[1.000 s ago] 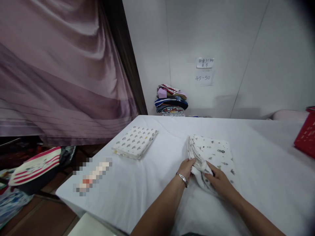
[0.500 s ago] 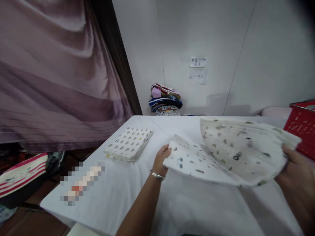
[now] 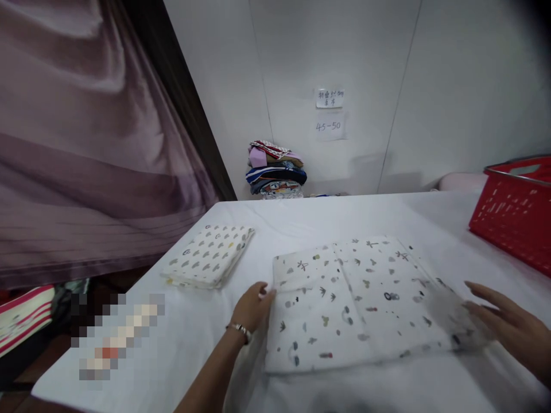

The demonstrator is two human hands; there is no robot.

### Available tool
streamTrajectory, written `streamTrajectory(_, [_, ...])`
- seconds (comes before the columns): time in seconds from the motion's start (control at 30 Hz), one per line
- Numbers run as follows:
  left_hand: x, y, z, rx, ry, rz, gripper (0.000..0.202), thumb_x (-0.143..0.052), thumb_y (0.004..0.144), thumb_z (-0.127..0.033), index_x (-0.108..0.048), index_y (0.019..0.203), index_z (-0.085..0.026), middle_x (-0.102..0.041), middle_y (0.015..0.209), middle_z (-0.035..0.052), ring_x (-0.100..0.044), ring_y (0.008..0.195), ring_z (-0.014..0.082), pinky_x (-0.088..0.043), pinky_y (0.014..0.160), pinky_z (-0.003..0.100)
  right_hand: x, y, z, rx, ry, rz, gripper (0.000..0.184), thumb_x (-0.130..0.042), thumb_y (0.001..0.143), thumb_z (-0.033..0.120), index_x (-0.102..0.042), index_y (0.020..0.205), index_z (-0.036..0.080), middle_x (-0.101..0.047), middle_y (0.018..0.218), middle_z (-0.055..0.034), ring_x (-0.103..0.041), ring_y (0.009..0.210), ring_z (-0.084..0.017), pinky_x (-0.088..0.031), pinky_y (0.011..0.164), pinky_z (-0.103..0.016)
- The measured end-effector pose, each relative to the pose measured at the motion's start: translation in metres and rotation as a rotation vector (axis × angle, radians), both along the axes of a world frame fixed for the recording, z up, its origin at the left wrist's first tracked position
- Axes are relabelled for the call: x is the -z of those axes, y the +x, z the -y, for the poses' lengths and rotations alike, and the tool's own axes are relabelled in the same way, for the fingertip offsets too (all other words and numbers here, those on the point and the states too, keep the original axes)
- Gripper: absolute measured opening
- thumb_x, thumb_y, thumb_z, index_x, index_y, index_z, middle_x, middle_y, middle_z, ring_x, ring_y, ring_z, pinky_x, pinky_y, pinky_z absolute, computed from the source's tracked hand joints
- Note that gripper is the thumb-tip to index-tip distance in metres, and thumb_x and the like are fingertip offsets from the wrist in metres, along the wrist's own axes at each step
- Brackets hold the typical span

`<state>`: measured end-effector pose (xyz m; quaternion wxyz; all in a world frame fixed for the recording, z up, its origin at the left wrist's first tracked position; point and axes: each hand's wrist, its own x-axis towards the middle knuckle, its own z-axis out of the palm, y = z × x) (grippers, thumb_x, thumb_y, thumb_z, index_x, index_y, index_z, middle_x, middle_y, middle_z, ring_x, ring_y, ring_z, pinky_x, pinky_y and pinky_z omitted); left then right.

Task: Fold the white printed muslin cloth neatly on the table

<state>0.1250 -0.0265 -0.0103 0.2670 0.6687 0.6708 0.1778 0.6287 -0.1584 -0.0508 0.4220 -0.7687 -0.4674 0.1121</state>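
A white cloth with small printed figures (image 3: 361,304) lies unfolded and flat on the white table (image 3: 344,218) in front of me. My left hand (image 3: 252,307), with a bracelet on the wrist, pinches the cloth's left edge. My right hand (image 3: 505,324) hovers at the cloth's right edge with its fingers stretched out and apart, holding nothing. A second cloth (image 3: 209,261), folded and printed with grey shapes, rests further left on the table, away from both hands.
A red plastic basket (image 3: 514,212) stands at the table's right edge. A stack of folded clothes (image 3: 275,175) sits against the white wall behind the table. A mauve curtain (image 3: 86,143) hangs to the left. A striped item (image 3: 21,312) lies low on the left.
The printed cloth, folded in both hands a second ago, was swung open to the right and now lies spread flat. My right hand has let go of it.
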Motion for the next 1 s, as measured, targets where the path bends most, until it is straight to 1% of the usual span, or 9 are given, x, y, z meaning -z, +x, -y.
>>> streamTrajectory(0.1, [-0.006,0.018,-0.037,0.069,0.182,-0.155,0.037,-0.047,0.083,-0.039,-0.055,0.11,-0.015,-0.057,0.116,0.011,-0.057,0.097,0.0214,-0.042,0.086,0.032,-0.028,-0.025,-0.044,-0.151,-0.092,0.086,0.046,-0.051,0.074,0.056,-0.062,0.11,0.03,-0.061,0.116,-0.0083,-0.059,0.098,-0.032,-0.049,0.071,-0.041])
streamTrajectory(0.17, [-0.004,0.034,-0.061,0.148,0.254,-0.243,0.037,-0.047,0.084,-0.033,-0.054,0.114,-0.014,-0.053,0.124,0.0118,-0.049,0.113,0.0229,-0.037,0.094,0.033,-0.034,-0.043,-0.081,-0.307,-0.073,0.133,0.043,-0.046,0.078,0.051,-0.062,0.109,0.026,-0.06,0.118,-0.0066,-0.056,0.104,-0.03,-0.049,0.08,-0.04])
streamTrajectory(0.3, [0.004,0.061,-0.094,0.277,0.201,-0.426,0.041,-0.048,0.083,-0.027,-0.051,0.122,-0.014,-0.048,0.131,0.012,-0.042,0.121,0.0244,-0.035,0.097,0.035,-0.022,-0.07,-0.157,-0.475,-0.128,0.36,0.043,-0.036,0.083,0.037,-0.059,0.115,0.021,-0.056,0.124,-0.0062,-0.052,0.112,-0.027,-0.045,0.091,-0.041])
streamTrajectory(0.43, [0.009,0.071,-0.108,0.318,0.188,-0.497,0.03,-0.049,0.082,-0.026,-0.059,0.109,-0.017,-0.059,0.112,0.0098,-0.05,0.107,0.0237,-0.038,0.091,0.035,-0.007,-0.078,-0.213,-0.583,-0.223,0.592,0.048,-0.034,0.082,0.02,-0.052,0.126,0.012,-0.049,0.131,-0.01,-0.04,0.124,-0.027,-0.036,0.1,-0.042])
streamTrajectory(0.5, [0.008,0.072,-0.109,0.326,0.208,-0.501,0.024,-0.051,0.081,-0.026,-0.062,0.101,-0.019,-0.06,0.106,0.0083,-0.051,0.103,0.0229,-0.038,0.089,0.035,-0.005,-0.077,-0.228,-0.605,-0.248,0.621,0.047,-0.037,0.08,0.018,-0.053,0.124,0.012,-0.053,0.126,-0.0119,-0.045,0.12,-0.028,-0.037,0.097,-0.044])
streamTrajectory(0.6, [0.005,0.071,-0.107,0.339,0.266,-0.507,0.019,-0.052,0.08,-0.023,-0.064,0.096,-0.019,-0.059,0.102,0.008,-0.05,0.102,0.0225,-0.037,0.087,0.034,-0.009,-0.072,-0.235,-0.639,-0.265,0.664,0.041,-0.043,0.079,0.021,-0.059,0.116,0.016,-0.06,0.114,-0.0122,-0.052,0.109,-0.029,-0.037,0.094,-0.043])
streamTrajectory(0.7, [0.002,0.069,-0.102,0.389,0.34,-0.506,0.018,-0.05,0.081,-0.018,-0.064,0.092,-0.019,-0.059,0.101,0.0079,-0.05,0.1,0.0223,-0.037,0.085,0.034,-0.019,-0.069,-0.225,-0.677,-0.209,0.738,0.029,-0.045,0.079,0.024,-0.064,0.1,0.017,-0.063,0.102,-0.0107,-0.053,0.1,-0.027,-0.037,0.091,-0.041])
streamTrajectory(0.87, [-0.013,0.062,-0.084,0.482,0.454,-0.437,0.021,-0.042,0.085,-0.015,-0.062,0.09,-0.018,-0.063,0.095,0.0062,-0.053,0.094,0.0186,-0.03,0.097,0.034,-0.037,-0.065,-0.188,-0.677,-0.076,0.825,0.024,-0.038,0.082,0.024,-0.061,0.081,0.016,-0.061,0.089,-0.0113,-0.054,0.086,-0.024,-0.041,0.08,-0.037])
streamTrajectory(1.0, [-0.035,0.052,-0.045,0.616,0.524,-0.403,0.021,-0.039,0.085,-0.016,-0.058,0.092,-0.017,-0.063,0.09,0.0064,-0.054,0.087,0.0187,-0.03,0.095,0.035,-0.048,-0.059,-0.144,-0.665,0.051,0.752,0.022,-0.038,0.082,0.026,-0.058,0.082,0.018,-0.061,0.099,-0.0118,-0.054,0.095,-0.026,-0.038,0.09,-0.043])
